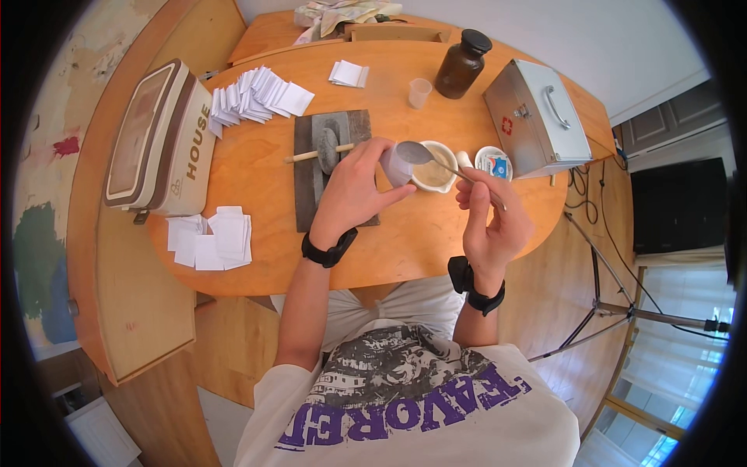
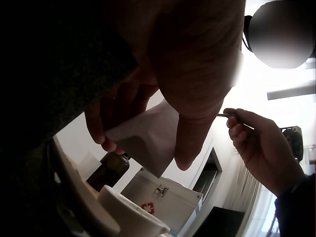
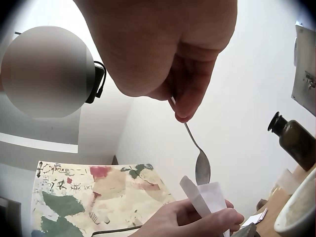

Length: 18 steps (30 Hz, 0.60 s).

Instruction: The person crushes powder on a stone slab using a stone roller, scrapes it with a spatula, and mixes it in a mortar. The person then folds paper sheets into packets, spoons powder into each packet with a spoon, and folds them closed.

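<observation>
My left hand (image 1: 352,194) pinches a small white paper packet (image 1: 395,170) between thumb and fingers, its top spread open in the right wrist view. A metal spoon (image 3: 202,168) is gripped near its handle's end by my right hand (image 1: 496,224). The spoon's bowl points down at the packet's mouth. Whatever lies inside the packet is hidden. Just beyond the hands stands a white mortar-like bowl (image 1: 433,189) with pale beige powder (image 1: 433,173) in it; the spoon's handle crosses over it in the head view.
A dark slab (image 1: 306,204) with a stone grinding wheel (image 1: 327,148) lies left of the bowl. White paper packets (image 1: 261,93) are piled behind, more papers (image 1: 226,237) at front left. Around stand a brown bottle (image 1: 461,68), plastic cup (image 1: 419,93), metal case (image 1: 537,117), small dish (image 1: 507,173) and cream box (image 1: 167,140).
</observation>
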Each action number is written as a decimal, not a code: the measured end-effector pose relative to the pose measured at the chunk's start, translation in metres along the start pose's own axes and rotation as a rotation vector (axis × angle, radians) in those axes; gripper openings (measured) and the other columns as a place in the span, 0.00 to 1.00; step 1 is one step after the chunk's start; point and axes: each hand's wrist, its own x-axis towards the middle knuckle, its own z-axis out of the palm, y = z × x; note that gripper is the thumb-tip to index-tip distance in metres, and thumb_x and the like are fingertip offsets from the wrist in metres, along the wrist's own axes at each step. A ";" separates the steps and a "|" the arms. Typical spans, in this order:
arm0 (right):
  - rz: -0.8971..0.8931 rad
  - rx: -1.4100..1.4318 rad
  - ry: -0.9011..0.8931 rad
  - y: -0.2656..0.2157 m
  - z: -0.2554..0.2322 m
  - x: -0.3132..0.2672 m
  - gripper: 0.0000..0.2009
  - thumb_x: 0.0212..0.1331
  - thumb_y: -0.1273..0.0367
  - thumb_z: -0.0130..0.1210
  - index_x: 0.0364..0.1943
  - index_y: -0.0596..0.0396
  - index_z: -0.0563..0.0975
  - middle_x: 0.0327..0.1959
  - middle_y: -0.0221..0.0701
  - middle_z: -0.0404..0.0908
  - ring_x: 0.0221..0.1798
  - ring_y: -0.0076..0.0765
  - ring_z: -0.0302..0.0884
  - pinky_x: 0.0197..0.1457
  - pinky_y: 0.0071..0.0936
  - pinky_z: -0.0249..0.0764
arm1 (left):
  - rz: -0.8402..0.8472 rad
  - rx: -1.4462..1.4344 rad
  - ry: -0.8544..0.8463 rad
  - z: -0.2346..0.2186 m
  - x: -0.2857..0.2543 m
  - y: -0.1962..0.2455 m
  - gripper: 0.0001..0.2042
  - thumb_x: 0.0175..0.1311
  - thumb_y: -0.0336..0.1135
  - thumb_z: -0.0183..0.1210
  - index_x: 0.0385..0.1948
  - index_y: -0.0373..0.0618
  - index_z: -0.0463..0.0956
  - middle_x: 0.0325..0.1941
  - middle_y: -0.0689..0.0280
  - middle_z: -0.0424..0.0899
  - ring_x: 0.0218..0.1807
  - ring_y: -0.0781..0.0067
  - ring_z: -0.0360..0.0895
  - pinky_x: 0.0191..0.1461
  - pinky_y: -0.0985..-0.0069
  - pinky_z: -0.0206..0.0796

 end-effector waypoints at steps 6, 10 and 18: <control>0.320 0.160 0.201 0.027 -0.004 0.000 0.10 0.84 0.72 0.60 0.52 0.64 0.90 0.35 0.33 0.93 0.34 0.24 0.90 0.40 0.23 0.85 | 0.005 0.017 0.009 0.000 0.000 0.000 0.31 0.56 0.42 0.85 0.57 0.41 0.78 0.55 0.51 0.88 0.57 0.43 0.87 0.61 0.54 0.80; 0.508 0.137 0.089 0.068 -0.004 -0.010 0.13 0.86 0.68 0.60 0.52 0.66 0.90 0.34 0.33 0.93 0.34 0.22 0.88 0.41 0.23 0.85 | 0.012 0.012 0.004 -0.001 0.001 0.001 0.31 0.57 0.42 0.84 0.58 0.40 0.78 0.54 0.51 0.88 0.57 0.42 0.87 0.61 0.54 0.80; 0.651 0.258 -0.058 0.113 -0.005 -0.030 0.12 0.85 0.68 0.61 0.52 0.64 0.90 0.35 0.33 0.93 0.35 0.21 0.88 0.42 0.22 0.84 | 0.018 0.010 -0.012 -0.003 -0.001 0.002 0.30 0.57 0.40 0.84 0.58 0.40 0.79 0.54 0.52 0.89 0.57 0.44 0.88 0.61 0.55 0.80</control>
